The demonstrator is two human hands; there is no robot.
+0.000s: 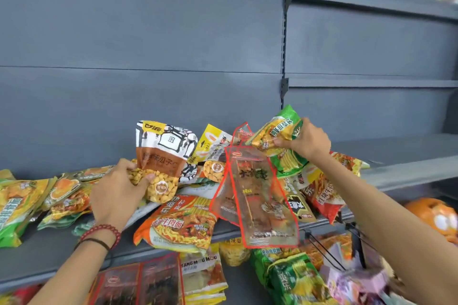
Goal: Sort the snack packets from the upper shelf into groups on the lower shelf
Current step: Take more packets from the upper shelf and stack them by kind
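Left hand [116, 193] grips yellow nut packet [162, 187], right hand [308, 142] crinkled green packet [278, 129].

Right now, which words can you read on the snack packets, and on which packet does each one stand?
"TANG M U MOU": yellow-and-white packet on the lower shelf.
"牛肉面": orange noodle packet on the upper shelf.
"瓜子": upright brown-and-white packet.
All other print is too blurred to read.

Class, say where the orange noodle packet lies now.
In the head view the orange noodle packet lies centre, at the front edge of the upper shelf, between the left hand and the clear red-edged packet.
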